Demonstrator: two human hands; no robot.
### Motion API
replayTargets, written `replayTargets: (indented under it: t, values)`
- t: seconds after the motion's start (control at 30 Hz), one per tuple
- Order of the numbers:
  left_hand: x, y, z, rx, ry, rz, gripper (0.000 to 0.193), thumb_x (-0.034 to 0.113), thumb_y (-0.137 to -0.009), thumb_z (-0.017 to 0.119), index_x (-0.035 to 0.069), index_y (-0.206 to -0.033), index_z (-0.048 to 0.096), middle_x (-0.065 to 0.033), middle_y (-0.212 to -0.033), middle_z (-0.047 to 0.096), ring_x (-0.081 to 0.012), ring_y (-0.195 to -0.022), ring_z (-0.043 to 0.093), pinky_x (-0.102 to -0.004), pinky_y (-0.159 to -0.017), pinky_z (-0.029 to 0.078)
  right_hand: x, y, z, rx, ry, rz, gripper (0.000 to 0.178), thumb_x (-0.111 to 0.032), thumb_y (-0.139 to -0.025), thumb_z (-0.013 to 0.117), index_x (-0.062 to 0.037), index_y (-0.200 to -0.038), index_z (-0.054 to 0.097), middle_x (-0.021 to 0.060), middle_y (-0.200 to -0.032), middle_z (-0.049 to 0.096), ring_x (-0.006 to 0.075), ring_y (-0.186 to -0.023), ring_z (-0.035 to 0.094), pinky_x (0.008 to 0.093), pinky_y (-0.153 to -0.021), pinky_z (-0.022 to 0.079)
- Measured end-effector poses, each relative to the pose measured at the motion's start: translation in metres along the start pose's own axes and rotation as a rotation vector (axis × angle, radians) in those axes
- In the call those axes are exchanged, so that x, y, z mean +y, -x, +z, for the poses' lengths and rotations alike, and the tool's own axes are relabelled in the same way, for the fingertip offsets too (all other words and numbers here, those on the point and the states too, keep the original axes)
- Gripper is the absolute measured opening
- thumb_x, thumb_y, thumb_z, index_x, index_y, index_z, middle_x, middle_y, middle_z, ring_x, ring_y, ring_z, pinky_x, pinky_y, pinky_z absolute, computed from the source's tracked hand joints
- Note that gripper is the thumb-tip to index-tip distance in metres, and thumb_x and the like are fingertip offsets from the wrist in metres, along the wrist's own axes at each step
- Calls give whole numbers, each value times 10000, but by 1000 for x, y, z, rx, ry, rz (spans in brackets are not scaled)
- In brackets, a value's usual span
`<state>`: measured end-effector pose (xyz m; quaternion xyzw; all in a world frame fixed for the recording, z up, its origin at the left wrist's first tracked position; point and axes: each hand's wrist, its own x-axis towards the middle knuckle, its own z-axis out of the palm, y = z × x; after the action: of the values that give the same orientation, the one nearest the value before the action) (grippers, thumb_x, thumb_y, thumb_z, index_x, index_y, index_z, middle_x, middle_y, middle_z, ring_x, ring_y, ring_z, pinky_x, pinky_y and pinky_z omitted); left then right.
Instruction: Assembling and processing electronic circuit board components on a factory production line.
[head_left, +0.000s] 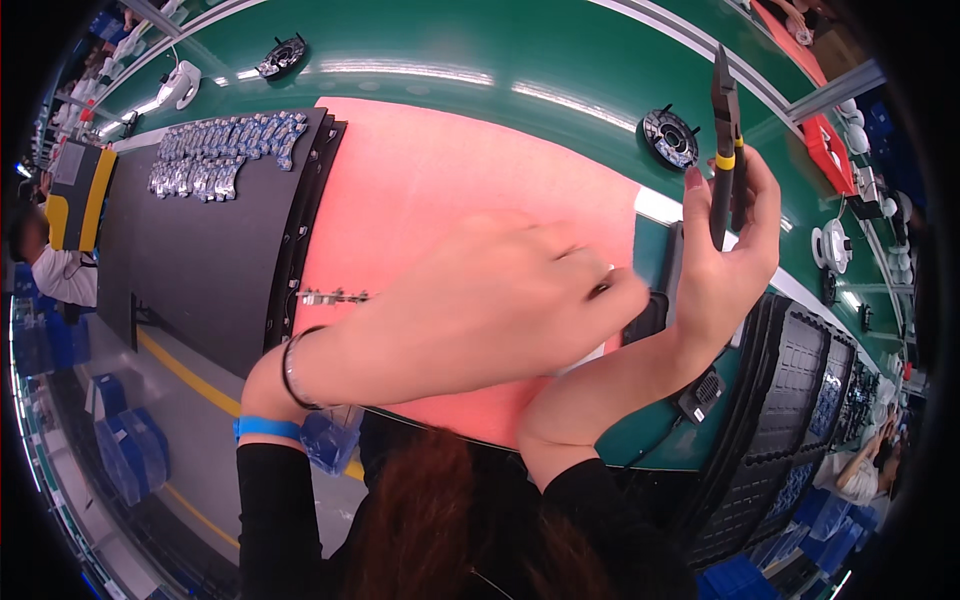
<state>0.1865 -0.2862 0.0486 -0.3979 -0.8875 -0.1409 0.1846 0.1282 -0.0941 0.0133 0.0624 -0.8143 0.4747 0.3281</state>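
My right hand is raised at the right, gripping dark pliers with yellow bands, jaws pointing up. Stretched across the pink mat, my left hand has its fingers curled in near the right forearm. It is blurred; a small dark spot shows at the fingertips, too unclear to name. A thin strip of small electronic parts lies on the mat beside my left wrist. Just left of the pliers sits a round dark part with prongs on the green bench.
Stacked dark sheets on the left carry rows of blue-and-silver parts. Black trays stand at the right, near a small black device with a cable. Another round part lies far left. Other people work on both sides.
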Motion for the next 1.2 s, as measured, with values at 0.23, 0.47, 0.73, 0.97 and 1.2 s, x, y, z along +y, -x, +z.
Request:
replayTargets:
  t: [0.23, 0.47, 0.73, 0.97, 1.2]
  values:
    - [19, -39, 31, -212, 84, 117, 142, 135, -717, 698, 69, -765, 582, -51, -673, 658, -194, -651, 667, -312, -524, 512, -6, 5, -20, 64, -75, -2, 387, -30, -818, 736, -7, -1189, 628, 63, -1013, 673, 168, -911, 609, 305, -832, 454]
    - [17, -48, 39, -212, 133, 123, 105, 108, -699, 681, 38, -763, 635, -86, -653, 661, -246, -649, 690, -349, -541, 538, -9, 7, -22, 91, -118, -46, 384, -9, -838, 732, 8, -1204, 616, 63, -1018, 655, 147, -920, 595, 297, -849, 455]
    - [2, -62, 48, -174, 230, 41, 168, 51, -653, 677, 40, -817, 709, -145, -698, 686, -317, -685, 700, -397, -581, 558, -23, 10, -28, 74, -158, -20, 401, 7, -873, 706, 32, -1252, 576, 76, -1062, 643, 140, -944, 593, 275, -863, 472]
    - [6, -49, 44, -143, 231, 39, 119, 45, -678, 677, 40, -795, 697, -140, -692, 687, -326, -696, 699, -412, -592, 557, -20, 12, -31, 93, -187, 1, 402, 9, -880, 693, 30, -1262, 570, 84, -1078, 642, 139, -930, 585, 281, -854, 480]
    - [3, -52, 52, -58, 202, 41, 84, 103, -718, 688, 33, -762, 681, -134, -650, 669, -327, -682, 693, -416, -589, 549, -18, 10, -31, 81, -163, -32, 410, 13, -879, 690, 34, -1268, 566, 88, -1077, 642, 143, -938, 589, 286, -858, 487]
